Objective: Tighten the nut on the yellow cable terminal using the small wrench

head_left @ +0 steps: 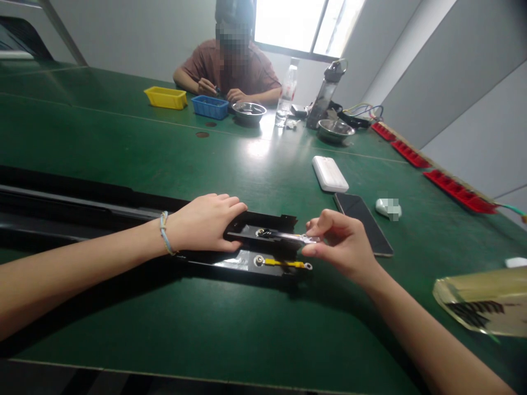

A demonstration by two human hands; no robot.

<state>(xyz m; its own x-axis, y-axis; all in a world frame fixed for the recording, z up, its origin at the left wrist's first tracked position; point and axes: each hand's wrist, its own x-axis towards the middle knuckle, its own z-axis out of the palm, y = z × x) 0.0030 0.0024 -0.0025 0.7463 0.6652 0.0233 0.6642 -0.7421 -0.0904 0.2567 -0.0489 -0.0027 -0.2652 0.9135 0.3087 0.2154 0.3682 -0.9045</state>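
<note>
A long black metal channel (123,206) lies across the table, its end near the middle of the view. My left hand (206,222) grips the channel from above, thumb on the near side and fingers over the far side. My right hand (343,241) is closed, pinching a slim silver wrench (290,237) between thumb and fingers. The wrench's dark head reaches the far nut (259,233), partly covering it. Closer to me, a second nut (259,260) fastens a yellow wire with a ring terminal (288,264), whose free ring points right.
Right of the channel are a dark phone (366,222), a white box (330,174) and a white mouse-shaped item (388,207). A yellowish bottle (481,302) lies at right. Across the table a person (230,66) sits behind yellow (166,99) and blue bins (209,107).
</note>
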